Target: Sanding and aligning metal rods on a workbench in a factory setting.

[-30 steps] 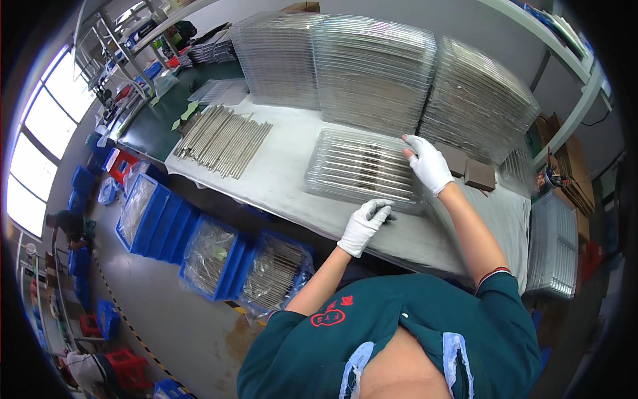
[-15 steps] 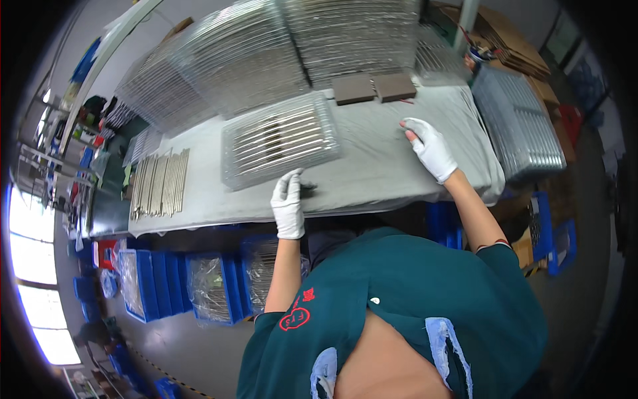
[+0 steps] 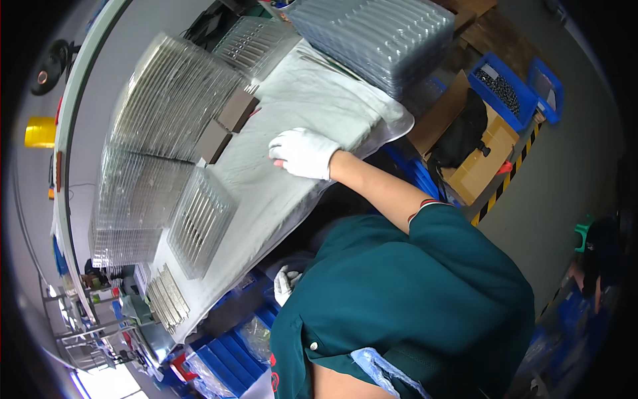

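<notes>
Bench (image 3: 292, 100) under a white cloth takes most of the view, rotated hard vs half a second ago. Tall stacks of clear plastic trays (image 3: 169, 100) line its far side; another stack (image 3: 379, 33) sits at the right end. Cardboard box (image 3: 478, 156) with dark contents on the floor to the right, blue bins (image 3: 508, 83) beyond it. More blue bins (image 3: 226, 356) under the bench.

Single loaded tray (image 3: 199, 223) of metal strips lies on the cloth, well apart from both hands; earlier it was between them. Two brown blocks (image 3: 222, 130) sit by the tray stacks. Loose strips (image 3: 166, 299) lie at the bench's left end.

Right hand (image 3: 302, 153), white glove, rests flat on bare cloth, fingers together, holding nothing. Left hand (image 3: 286, 284), gloved, has dropped below the bench edge; earlier it was on the cloth. Green shirt hides part of it, so grip is unclear.
</notes>
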A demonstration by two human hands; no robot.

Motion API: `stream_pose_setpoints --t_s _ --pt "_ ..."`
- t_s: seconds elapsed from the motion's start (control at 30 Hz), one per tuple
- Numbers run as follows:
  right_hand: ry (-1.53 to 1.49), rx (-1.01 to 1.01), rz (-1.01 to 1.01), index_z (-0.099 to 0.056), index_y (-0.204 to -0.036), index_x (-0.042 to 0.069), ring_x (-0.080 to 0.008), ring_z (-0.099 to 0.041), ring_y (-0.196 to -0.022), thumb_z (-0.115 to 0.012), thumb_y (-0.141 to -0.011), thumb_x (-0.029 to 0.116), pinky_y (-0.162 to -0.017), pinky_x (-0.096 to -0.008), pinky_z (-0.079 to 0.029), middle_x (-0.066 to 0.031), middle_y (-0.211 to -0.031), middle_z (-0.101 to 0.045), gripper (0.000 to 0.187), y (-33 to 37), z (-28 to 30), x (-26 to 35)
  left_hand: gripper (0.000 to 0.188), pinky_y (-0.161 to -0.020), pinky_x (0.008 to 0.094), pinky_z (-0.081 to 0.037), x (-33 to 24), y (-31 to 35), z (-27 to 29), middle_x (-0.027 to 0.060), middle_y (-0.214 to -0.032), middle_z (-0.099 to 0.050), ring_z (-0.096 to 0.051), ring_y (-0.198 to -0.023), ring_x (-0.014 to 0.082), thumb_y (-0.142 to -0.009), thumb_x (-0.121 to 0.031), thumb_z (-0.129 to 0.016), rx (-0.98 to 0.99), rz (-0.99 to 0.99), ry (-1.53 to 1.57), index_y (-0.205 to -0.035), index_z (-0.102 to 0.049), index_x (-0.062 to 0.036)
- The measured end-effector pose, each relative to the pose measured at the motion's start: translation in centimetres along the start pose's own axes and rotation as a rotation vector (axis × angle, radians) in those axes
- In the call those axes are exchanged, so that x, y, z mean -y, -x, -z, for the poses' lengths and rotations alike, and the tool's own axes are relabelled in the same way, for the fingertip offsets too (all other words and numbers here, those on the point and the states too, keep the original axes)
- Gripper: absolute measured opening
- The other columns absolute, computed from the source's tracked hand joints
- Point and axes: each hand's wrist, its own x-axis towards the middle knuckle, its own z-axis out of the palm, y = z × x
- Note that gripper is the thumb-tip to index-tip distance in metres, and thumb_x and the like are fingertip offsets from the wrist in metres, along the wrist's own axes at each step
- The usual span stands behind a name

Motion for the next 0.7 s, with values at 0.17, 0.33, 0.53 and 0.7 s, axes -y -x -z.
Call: stream_pose_setpoints --t_s 0.17,0.33,0.53,0.7 --pt "-0.01 0.02 0.002 -0.062 -0.08 0.009 -0.0235 -0.057 -0.085 -0.052 -0.08 0.022 -0.076 -0.0365 -0.044 -0.0062 -0.084 -0.059 0.016 -0.5 -0.3 0.1 0.027 -0.054 0.0225 -0.047 -4.4 0.5 -1.0 0.0077 -0.079 -0.058 -0.057 -0.064 0.0137 -0.09 -0.023 -0.053 0.092 0.155 0.346 -0.106 -0.055 -0.001" --pt "0.028 0.062 -0.012 -0.061 -0.081 0.008 -0.0247 -0.057 -0.085 -0.051 -0.08 0.022 -0.074 -0.0377 -0.044 -0.0071 -0.085 -0.059 0.017 -0.8 0.2 0.2 0.026 -0.061 0.0251 -0.051 -6.4 -0.1 -1.5 0.0094 -0.08 -0.06 -0.061 -0.069 0.0167 -0.09 -0.02 -0.051 0.134 0.132 0.274 -0.106 -0.055 0.0005" --pt "-0.046 0.03 -0.012 -0.062 -0.091 0.006 -0.0246 -0.056 -0.094 -0.056 -0.079 0.02 -0.083 -0.0365 -0.042 -0.0079 -0.095 -0.06 0.02 -1.2 1.1 1.2 0.023 -0.071 0.0271 -0.049 -10.9 -1.1 0.7 0.0097 -0.083 -0.063 -0.061 -0.075 0.0154 -0.09 -0.015 -0.052 0.173 0.081 0.039 -0.104 -0.057 0.0018" --pt "0.059 0.002 0.028 -0.057 -0.106 0.004 -0.0272 -0.049 -0.108 -0.06 -0.077 0.026 -0.092 -0.0374 -0.039 -0.0099 -0.111 -0.055 0.036 -7.0 1.8 0.0 0.019 -0.079 0.0299 -0.047 -18.5 -4.4 5.5 0.0116 -0.082 -0.064 -0.062 -0.082 0.0188 -0.088 -0.01 -0.052 0.252 -0.159 -0.218 -0.099 -0.059 0.0035"
